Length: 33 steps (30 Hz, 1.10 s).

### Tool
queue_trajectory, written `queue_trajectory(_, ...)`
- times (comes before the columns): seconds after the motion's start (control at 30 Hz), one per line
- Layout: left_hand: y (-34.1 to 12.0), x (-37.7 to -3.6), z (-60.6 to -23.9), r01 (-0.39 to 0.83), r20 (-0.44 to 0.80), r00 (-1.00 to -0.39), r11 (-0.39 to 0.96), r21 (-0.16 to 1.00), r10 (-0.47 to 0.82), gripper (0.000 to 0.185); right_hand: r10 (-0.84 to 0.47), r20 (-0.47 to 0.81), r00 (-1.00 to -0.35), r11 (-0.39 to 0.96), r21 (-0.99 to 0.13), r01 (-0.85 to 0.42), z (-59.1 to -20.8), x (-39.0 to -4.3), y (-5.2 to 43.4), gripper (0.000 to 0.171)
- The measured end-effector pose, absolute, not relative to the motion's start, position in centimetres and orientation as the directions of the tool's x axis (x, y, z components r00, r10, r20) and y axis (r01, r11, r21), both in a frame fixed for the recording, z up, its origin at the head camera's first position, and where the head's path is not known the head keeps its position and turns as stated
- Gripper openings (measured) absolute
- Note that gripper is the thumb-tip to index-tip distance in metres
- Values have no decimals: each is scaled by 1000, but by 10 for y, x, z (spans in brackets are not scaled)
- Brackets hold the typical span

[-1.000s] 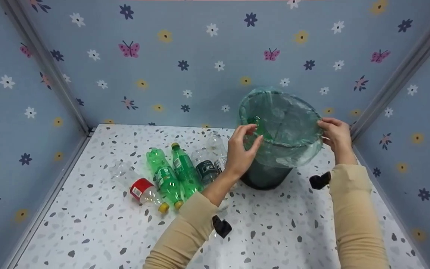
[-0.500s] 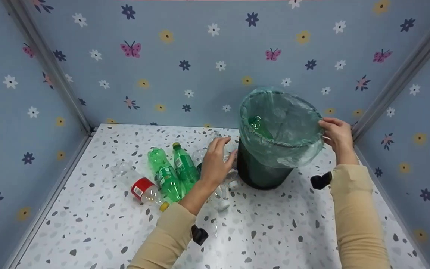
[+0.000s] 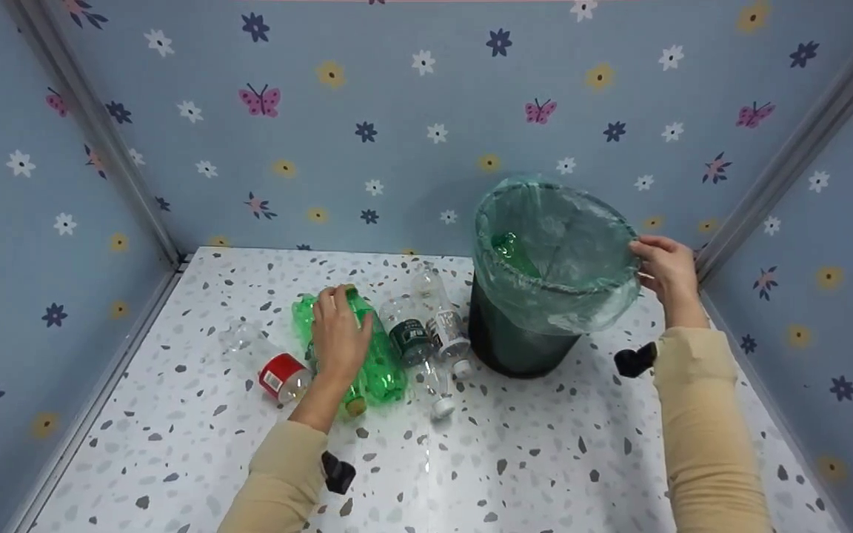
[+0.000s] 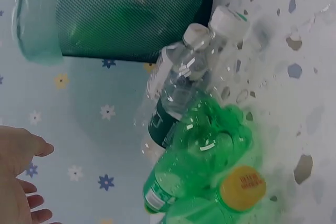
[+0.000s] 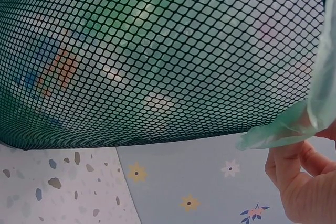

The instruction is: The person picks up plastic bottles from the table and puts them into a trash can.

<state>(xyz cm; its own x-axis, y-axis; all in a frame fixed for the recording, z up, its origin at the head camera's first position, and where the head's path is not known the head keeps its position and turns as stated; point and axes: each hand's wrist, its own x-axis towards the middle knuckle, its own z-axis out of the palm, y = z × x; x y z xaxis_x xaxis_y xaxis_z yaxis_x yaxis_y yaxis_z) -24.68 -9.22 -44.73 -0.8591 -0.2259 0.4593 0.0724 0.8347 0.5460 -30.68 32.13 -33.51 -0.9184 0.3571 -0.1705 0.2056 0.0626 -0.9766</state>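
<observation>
My left hand (image 3: 341, 314) lies with relaxed fingers over two green bottles (image 3: 382, 366) that lie on the speckled table; the left wrist view shows its fingers (image 4: 21, 182) spread, not closed round anything. The green bottle (image 4: 205, 161) there has a yellow cap (image 4: 242, 184). My right hand (image 3: 646, 259) pinches the right rim of a black mesh bin (image 3: 515, 348) lined with a pale green bag (image 3: 567, 311). The right wrist view shows the mesh wall (image 5: 157, 61), the bag's edge (image 5: 278, 132) and my right hand's fingers (image 5: 302, 182). One green bottle (image 3: 512, 252) stands inside the bin.
Beside the green bottles lie a clear bottle with a red label (image 3: 278, 370) and clear bottles with dark and white labels (image 3: 408, 337) (image 3: 445, 326), close to the bin's left side. Flowered blue walls (image 3: 397, 133) close in the table on three sides.
My left hand has left the bin's left rim and moved down and left onto the green bottles. The right hand has stayed on the bin's rim.
</observation>
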Motion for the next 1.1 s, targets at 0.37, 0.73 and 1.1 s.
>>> queue_trajectory(0.37,-151,-241,-472,-249,215,-867,764,595,-450,76,338,-171,-926,60,-978,202,-335,-306,322,28)
queue_trajectory(0.73,-180,-233,-497,-455,-64,-826,595,662,-560,87,347,-159,-924,61,-980,191,-336,-305,320,21)
queue_trajectory(1.1,-187,-225,-508,-551,-261,-792,462,694,-552,94,345,-150,-926,96,-976,194,-335,-305,320,26)
